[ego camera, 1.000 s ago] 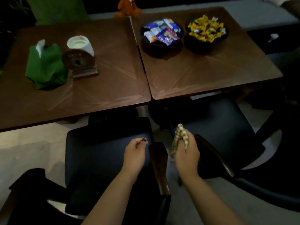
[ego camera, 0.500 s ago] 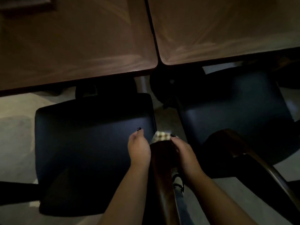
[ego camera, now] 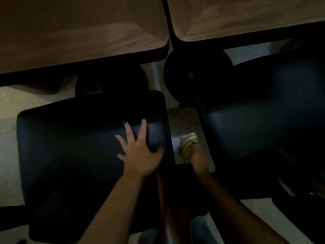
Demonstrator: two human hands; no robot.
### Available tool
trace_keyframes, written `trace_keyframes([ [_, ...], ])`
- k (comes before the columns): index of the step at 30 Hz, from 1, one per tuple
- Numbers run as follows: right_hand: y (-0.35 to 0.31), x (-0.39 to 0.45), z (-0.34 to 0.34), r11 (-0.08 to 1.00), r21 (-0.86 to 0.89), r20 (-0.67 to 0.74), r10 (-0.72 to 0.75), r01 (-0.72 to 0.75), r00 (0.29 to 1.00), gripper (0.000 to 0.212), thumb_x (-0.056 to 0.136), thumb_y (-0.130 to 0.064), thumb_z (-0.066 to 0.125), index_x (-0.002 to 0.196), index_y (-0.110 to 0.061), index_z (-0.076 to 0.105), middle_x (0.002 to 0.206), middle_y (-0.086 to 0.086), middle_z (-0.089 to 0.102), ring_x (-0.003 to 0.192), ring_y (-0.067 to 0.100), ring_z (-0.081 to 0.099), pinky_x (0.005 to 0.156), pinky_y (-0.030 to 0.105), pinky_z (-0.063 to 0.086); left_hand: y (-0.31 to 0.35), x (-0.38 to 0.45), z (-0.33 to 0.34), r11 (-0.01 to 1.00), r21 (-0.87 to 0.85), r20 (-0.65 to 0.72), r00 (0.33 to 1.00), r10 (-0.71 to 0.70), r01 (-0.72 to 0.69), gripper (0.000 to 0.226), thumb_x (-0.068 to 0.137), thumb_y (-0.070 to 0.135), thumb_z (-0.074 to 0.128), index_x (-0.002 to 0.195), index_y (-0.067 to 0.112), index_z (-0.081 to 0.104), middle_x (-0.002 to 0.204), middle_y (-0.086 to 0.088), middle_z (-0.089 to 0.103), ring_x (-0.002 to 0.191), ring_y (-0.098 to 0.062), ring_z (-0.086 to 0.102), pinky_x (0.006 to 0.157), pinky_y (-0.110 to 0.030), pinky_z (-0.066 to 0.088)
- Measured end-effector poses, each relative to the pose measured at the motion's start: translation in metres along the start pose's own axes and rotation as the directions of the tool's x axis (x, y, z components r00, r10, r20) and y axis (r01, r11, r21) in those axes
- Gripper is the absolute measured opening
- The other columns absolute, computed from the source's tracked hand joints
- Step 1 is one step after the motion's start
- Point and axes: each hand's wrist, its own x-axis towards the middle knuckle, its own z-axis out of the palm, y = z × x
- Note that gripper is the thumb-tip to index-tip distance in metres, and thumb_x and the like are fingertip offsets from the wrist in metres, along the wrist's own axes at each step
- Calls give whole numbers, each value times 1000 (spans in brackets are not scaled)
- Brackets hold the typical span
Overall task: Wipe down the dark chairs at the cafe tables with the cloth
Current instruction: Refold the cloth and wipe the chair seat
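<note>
Two forearms reach in from the bottom edge, one on each side of a dark wooden chair arm (ego camera: 168,199) that runs up the middle of the frame. The left hand (ego camera: 139,150) lies spread on the seat of the left chair (ego camera: 70,147), fingers straight and splayed, palm down near the seat's right edge, grasping nothing. The right hand (ego camera: 197,159) is lower, in the gap between the two chairs, and blurred; it is clenched around one checked cloth (ego camera: 189,143), a pale bunch with darker stripes that sticks up above the knuckles against the light floor (ego camera: 182,120). Whether the cloth touches either chair cannot be told. The right chair (ego camera: 263,111) stands just beside the gap, its dark seat filling the right side, with a curved wooden arm dimly visible at the lower right. That makes two dark chairs, both drawn up to the benches. Beyond the seats, two dark round pedestal bases sit on the floor, the clearer one (ego camera: 197,76) between the chairs and the other mostly hidden behind the left seat. Farthest off, two brown wooden benches fill the top of the view, the left bench (ego camera: 79,29) and the right bench (ego camera: 246,16), set side by side with a narrow dark seam between their rounded corners
</note>
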Motion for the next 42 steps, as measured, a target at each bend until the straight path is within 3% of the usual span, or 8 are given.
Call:
trace_keyframes([
  [5,-31,25,39,992,126,104,-30,17,994,30,101,-27,41,80,-14,58,81,4,59,80,22,57,61,20,46,-36,23,16,933,355,149,989,1,-54,131,63,52,83,143,55,-20,143,8,-52,134,-51,-35,96,-81,18],
  [11,-125,78,57,912,-23,67,-407,409,911,39,104,-26,31,130,-5,50,130,16,53,119,27,49,88,28,37,-45,28,26,934,351,98,995,34,-66,129,66,48,82,143,55,-21,144,7,-51,133,-50,-37,96,-81,20],
  [17,-84,51,59,660,-316,2,-718,681,697,46,95,1,43,141,-1,40,146,17,40,136,27,39,109,15,18,-47,24,20,943,326,76,996,46,-68,135,66,50,82,146,41,-27,149,10,-43,139,-45,-31,101,-76,21],
  [21,-57,26,55,233,-351,489,-780,907,390,41,93,-11,48,134,-6,52,144,13,46,133,30,42,113,33,24,-57,26,15,912,398,78,994,77,-101,130,68,58,76,148,30,-24,150,12,-41,144,-42,-22,107,-63,33],
  [25,-90,44,62,79,-436,539,-775,896,330,38,92,-40,54,121,-18,64,151,7,37,143,26,26,116,46,19,-68,41,-13,883,440,118,985,126,-165,115,77,49,71,149,31,-17,147,15,-39,148,-37,-7,111,-60,25],
  [31,-56,57,58,-222,-551,642,-729,805,238,69,89,-51,43,150,-25,24,159,13,8,147,31,-1,113,63,5,-104,46,-52,911,400,211,977,14,-99,141,59,63,81,143,43,-31,145,12,-48,139,-47,-29,102,-77,22],
  [37,-81,65,61,-255,-520,644,-744,815,177,54,87,-13,42,140,-3,43,148,19,37,139,36,31,114,50,19,-110,41,-50,939,315,209,975,77,-141,141,61,58,82,143,44,-31,146,12,-47,138,-47,-32,104,-76,20],
  [42,-131,72,95,101,-647,320,-863,756,390,46,93,-8,37,137,-9,48,148,15,38,137,30,36,114,37,20,-113,42,-49,947,289,184,979,91,-143,142,61,56,83,144,41,-31,148,12,-46,138,-44,-33,107,-73,17],
])
